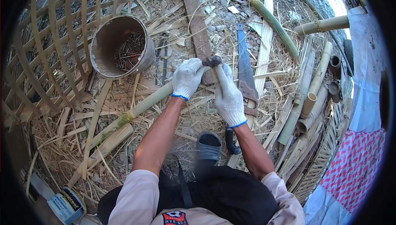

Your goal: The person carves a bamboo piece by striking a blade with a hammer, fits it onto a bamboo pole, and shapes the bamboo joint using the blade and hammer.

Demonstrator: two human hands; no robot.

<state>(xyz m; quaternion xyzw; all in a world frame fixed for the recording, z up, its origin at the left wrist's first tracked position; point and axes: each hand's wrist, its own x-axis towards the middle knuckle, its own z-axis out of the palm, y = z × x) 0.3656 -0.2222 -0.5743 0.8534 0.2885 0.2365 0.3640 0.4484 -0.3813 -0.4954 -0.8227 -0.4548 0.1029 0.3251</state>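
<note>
My right hand [229, 95], in a white knit glove with a blue cuff, is closed round the handle of a hammer. The dark hammer head [211, 61] is just above a wooden plank [197, 27] on the ground. Beside it my left hand [188, 77], gloved likewise, is closed at the upper end of a green bamboo pole [150, 99]. Its fingertips almost meet the hammer head; whether they also pinch something small cannot be seen. The pole slopes down to the left across the shavings.
A bucket [144, 66] with nails stands at upper left, near a woven bamboo lattice [53, 39]. A handsaw [246, 74] lies right of the plank. Bamboo lengths [315, 86] are piled at right. A paint tub [66, 206] is at lower left, and a dark curved handle [231, 140] lies near my shoe [209, 144].
</note>
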